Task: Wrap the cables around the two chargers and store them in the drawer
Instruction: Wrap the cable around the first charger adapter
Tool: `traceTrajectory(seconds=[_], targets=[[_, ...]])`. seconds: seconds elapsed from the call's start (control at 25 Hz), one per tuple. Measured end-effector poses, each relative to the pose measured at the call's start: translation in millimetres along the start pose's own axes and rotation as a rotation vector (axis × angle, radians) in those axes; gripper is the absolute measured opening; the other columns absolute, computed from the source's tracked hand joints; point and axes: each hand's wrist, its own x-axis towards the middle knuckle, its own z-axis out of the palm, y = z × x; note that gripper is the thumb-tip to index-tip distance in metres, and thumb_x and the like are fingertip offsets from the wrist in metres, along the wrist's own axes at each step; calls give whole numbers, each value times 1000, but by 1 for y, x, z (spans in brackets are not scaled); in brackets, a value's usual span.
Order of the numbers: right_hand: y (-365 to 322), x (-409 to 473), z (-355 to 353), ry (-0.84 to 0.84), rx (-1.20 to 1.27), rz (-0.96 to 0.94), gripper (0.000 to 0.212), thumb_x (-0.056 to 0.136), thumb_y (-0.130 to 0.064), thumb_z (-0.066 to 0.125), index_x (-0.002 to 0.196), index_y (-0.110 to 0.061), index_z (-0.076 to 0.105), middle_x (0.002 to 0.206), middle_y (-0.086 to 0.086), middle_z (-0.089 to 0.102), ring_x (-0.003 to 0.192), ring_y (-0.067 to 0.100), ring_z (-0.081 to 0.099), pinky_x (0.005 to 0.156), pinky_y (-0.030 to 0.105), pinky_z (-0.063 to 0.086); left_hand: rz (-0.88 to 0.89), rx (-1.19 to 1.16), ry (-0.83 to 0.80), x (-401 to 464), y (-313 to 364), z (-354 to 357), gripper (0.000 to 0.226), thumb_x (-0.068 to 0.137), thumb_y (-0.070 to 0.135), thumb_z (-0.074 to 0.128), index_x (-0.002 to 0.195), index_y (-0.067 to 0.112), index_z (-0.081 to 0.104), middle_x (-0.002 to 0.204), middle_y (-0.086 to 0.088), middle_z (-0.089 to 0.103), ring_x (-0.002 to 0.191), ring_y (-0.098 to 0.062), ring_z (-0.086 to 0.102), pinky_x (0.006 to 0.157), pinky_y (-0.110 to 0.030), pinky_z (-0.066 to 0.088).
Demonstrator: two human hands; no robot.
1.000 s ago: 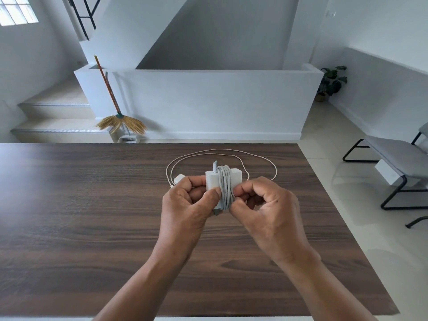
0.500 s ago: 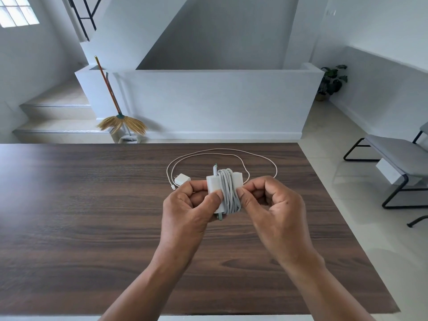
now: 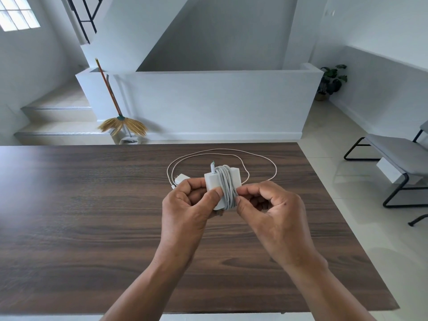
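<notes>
We are gripping the wrapped charger with our left hand above the table, our right hand pinching its cable. The second charger is lying behind, its cord looped loosely.

Two bare forearms enter from the lower edge, each ending in an uncovered hand: the left hand and the right hand. No sleeve, glove, ring, watch or bracelet shows on either arm as far as the frame reaches. Fingernails are short and unpainted where visible.
</notes>
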Motion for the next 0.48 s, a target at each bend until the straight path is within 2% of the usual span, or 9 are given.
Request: traceTrajectory(seconds=[0.2,0.36,0.48], targets=[[-2,2,0,12,-47,-7,18,82,-10,83,93,-24,83,83,-13,78,76,9,73,67,14,55,10,1,1,3,3,1,13,92,2,73,105,5,72,91,-13,83,87,-31,81,83,-52,66],[-8,-4,-5,62,-141,-52,13,80,-12,83,88,-23,81,76,-14,76,72,4,73,64,11,54,16,15,-28,-7,6,6,15,89,3,75,104,4,73,91,-14,83,90,-36,80,83,-52,65],[-8,-5,-2,94,-142,-65,12,81,-9,82,86,-20,80,75,-14,76,71,4,73,62,10,54,-1,-12,-5,-5,3,6,15,90,3,74,105,2,73,91,-15,83,86,-32,80,84,-53,65]])
